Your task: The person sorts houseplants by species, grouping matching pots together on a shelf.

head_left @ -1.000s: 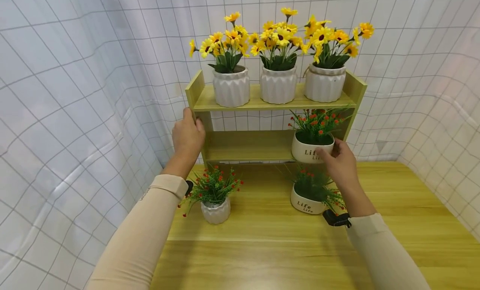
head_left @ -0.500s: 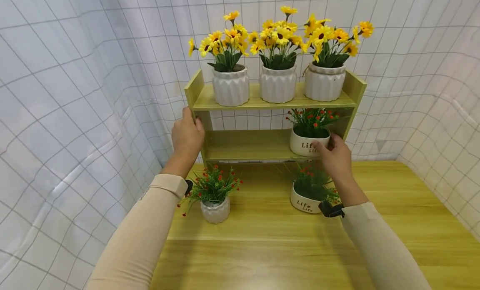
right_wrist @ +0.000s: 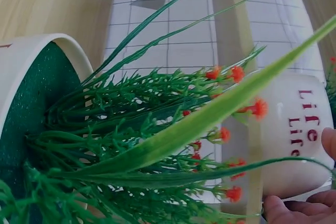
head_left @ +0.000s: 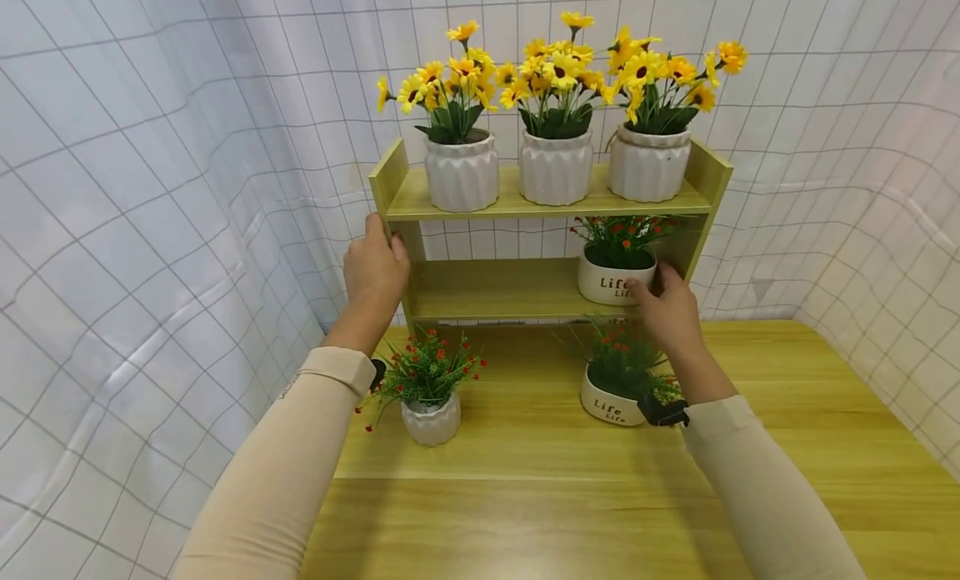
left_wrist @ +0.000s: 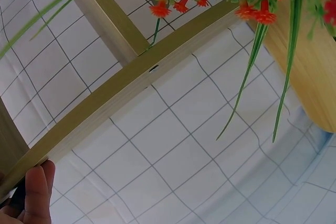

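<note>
- Pot marked "Life" (head_left: 615,284), white, red-flowered: stood at the right end of the wooden rack's (head_left: 390,176) lower shelf.
- Right hand (head_left: 663,313): fingers curled against that pot's front and right side, gripping it.
- Left hand (head_left: 375,272): fingers wrapped on the rack's left upright.
- Table (head_left: 525,480): bore a second "Life" pot (head_left: 611,405) and a ribbed white pot (head_left: 431,420).
- Top shelf: three yellow-flowered pots (head_left: 557,167).
</note>
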Demonstrator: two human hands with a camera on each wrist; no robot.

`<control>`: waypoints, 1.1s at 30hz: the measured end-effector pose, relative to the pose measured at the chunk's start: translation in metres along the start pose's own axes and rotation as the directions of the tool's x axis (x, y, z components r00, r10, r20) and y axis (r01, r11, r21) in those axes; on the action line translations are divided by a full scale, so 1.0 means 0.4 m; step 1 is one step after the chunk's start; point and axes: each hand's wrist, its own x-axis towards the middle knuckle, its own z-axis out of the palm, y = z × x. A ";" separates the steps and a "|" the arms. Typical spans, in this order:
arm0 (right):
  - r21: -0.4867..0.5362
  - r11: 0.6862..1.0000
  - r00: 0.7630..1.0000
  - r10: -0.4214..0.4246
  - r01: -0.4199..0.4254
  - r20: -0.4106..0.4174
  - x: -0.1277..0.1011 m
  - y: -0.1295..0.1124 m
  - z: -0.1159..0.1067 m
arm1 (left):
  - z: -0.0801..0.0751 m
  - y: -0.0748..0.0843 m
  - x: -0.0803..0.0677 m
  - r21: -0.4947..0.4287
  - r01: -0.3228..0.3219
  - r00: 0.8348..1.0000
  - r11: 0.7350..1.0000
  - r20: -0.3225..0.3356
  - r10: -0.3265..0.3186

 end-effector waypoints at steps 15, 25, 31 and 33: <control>0.196 0.980 0.997 -0.010 0.024 -0.071 -0.170 -0.055 -0.133 | 0.003 0.003 0.001 0.000 0.005 1.000 1.000 -0.013 -0.005; 0.246 0.961 0.991 -0.114 0.126 -0.064 -0.319 -0.060 -0.119 | 0.000 -0.001 0.004 0.009 0.016 1.000 1.000 -0.009 -0.016; 0.190 0.977 0.992 -0.111 0.098 0.056 -0.371 -0.019 -0.034 | 0.001 0.000 0.003 0.002 0.019 1.000 1.000 0.001 -0.019; 0.174 0.983 0.991 -0.080 0.061 0.106 -0.383 -0.001 -0.004 | 0.002 0.001 0.002 0.000 0.016 1.000 1.000 0.004 -0.016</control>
